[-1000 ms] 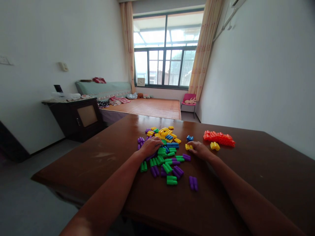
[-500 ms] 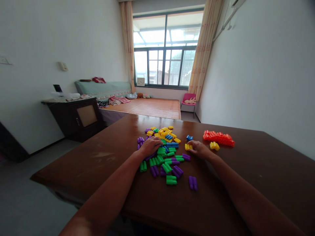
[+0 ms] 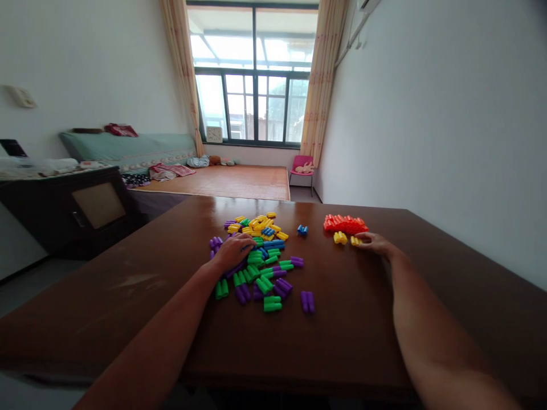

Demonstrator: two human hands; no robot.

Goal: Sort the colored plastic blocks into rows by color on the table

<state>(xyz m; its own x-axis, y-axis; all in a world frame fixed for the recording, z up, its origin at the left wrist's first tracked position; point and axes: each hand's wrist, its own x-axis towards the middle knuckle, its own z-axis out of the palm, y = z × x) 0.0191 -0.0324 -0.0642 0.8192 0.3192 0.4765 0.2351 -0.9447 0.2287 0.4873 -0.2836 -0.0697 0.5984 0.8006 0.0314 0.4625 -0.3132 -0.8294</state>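
- Brown table (image 3: pixel 342 341), one, before a bed (image 3: pixel 239 177), one, and a window (image 3: pixel 277 51), one.
- Right hand (image 3: pixel 376 244): fingers nearly closed, apparently pinching one yellow piece (image 3: pixel 355 241) by its right end, low over the tabletop, just beside the yellow cluster (image 3: pixel 340 238) and in front of the red stack (image 3: pixel 346 224).
- Left hand (image 3: pixel 233 252): half-curled, palm down at the mixed pile (image 3: pixel 255 257); hold, if any, hidden.
- Handling, as judged: keep the pinch light; set flat, ribs in line with the neighbouring yellow; avoid nudging the red stack; release before withdrawing, to prevent dragging.
- Tally: hands, two; yellow piece in fingers, one; yellow cluster, one, pieces within uncertain; red stack, one, too tightly packed to count.
- Set apart: blue piece (image 3: pixel 302 230), one; purple piece (image 3: pixel 307 302), one.
- Mixed pile, one: yellow, green, purple, blue; overlapping, uncountable.
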